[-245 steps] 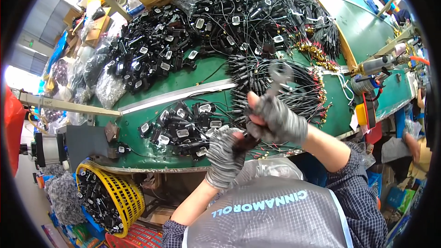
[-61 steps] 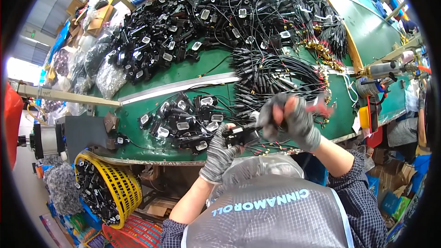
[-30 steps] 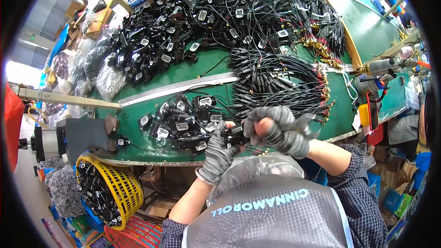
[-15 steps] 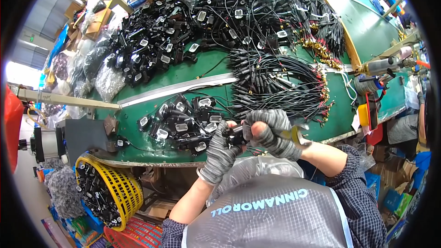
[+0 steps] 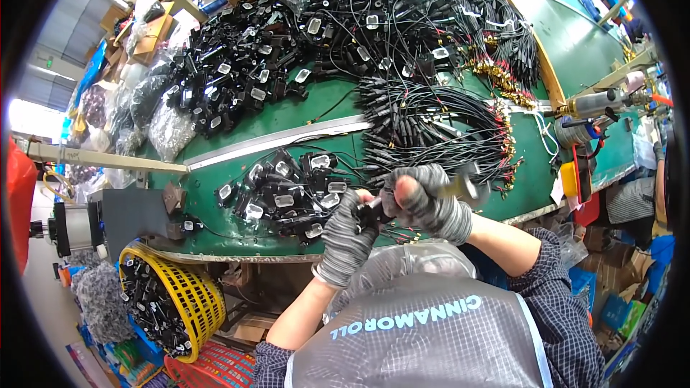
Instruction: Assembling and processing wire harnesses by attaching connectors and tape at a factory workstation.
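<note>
Over the near edge of the table, my two hands meet in striped grey gloves with bare fingertips. My left hand (image 5: 346, 238) is closed around a small black plastic part (image 5: 369, 217). Right beside it, my right hand (image 5: 433, 205) is curled shut, its fingertips touching or almost touching that part. A yellowish-grey hand tool (image 5: 460, 185), smeared by motion, sticks out from the right hand; its kind cannot be made out. Just left of the hands lies a small pile of black parts with clear windows (image 5: 287, 197). Beyond them rests a bundle of black cables (image 5: 438, 133) with red and gold ends.
Large heaps of black parts (image 5: 244, 57) and cables fill the far side of the green table (image 5: 208, 226). A grey machine block (image 5: 136, 219) stands at left, above a yellow basket (image 5: 205, 302) of black parts. At right are a power-tool-like device (image 5: 596, 104) and a wire spool (image 5: 575, 131).
My right hand has turned slightly, and the tool in it has swung upward. My left hand has tilted a little with the black part. The piles lie as before.
</note>
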Demonstrator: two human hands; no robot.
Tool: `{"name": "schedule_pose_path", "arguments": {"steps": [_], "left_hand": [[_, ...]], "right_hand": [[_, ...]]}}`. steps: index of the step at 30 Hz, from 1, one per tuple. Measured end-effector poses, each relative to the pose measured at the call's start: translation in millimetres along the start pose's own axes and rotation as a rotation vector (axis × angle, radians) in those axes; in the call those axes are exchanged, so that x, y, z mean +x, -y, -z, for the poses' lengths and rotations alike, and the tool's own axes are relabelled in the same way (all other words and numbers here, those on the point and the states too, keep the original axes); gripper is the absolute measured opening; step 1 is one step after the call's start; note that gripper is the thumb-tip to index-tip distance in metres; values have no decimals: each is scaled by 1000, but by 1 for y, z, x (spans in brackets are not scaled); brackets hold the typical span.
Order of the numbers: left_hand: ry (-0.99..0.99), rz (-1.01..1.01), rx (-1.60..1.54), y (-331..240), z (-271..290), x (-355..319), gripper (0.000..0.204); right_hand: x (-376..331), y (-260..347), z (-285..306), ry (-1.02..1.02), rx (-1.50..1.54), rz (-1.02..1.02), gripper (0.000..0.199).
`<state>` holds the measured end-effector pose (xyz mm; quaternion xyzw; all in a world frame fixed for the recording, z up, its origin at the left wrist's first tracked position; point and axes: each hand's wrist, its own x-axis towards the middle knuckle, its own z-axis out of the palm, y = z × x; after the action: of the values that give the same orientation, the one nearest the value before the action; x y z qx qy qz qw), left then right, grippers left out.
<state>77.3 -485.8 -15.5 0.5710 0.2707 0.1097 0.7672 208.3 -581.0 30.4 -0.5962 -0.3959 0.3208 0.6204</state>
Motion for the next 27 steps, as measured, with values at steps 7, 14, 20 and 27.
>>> {"name": "schedule_pose_path", "arguments": {"steps": [7, 14, 20, 27], "left_hand": [[57, -124, 629, 3, 6, -2, 38], [-15, -154, 393, -5, -1, -1, 34], [58, -683, 1051, 2, 5, 8, 41], [28, 120, -181, -10, -1, 4, 33]], "right_hand": [[16, -6, 28, -105, 622, -640, 54], [1, -23, -4, -6, -196, 19, 42], [25, -18, 33, 174, 586, -852, 41], [12, -14, -12, -81, -234, 199, 49]]}}
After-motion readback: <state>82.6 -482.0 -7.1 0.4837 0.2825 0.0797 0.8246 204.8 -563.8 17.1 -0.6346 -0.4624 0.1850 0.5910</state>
